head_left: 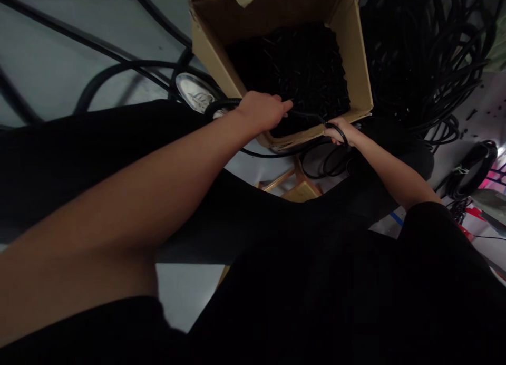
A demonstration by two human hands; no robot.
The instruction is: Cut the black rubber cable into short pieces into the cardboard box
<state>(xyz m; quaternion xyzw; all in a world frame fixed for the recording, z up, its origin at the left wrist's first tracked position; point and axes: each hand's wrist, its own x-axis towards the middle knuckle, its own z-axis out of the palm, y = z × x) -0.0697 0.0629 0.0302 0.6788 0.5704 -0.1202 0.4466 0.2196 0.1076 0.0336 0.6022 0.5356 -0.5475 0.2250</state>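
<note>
My left hand [263, 111] is closed around a black hose [223, 105], above the near left side of an open cardboard box [221, 59]. The hose runs from this hand toward my right hand [339, 131]. That hand, at the box's near right edge, is closed on scissors with a black loop handle [343, 135]; their blades are dim and partly hidden. Inside the box lies a heap of short black pieces [308, 64], which look like cut tubing.
Coiled black hoses [427, 64] are piled right of the box, and long ones [79, 35] cross the floor at left. A wooden stool [302, 191] shows between my legs. A tied black coil [470, 170] lies at far right.
</note>
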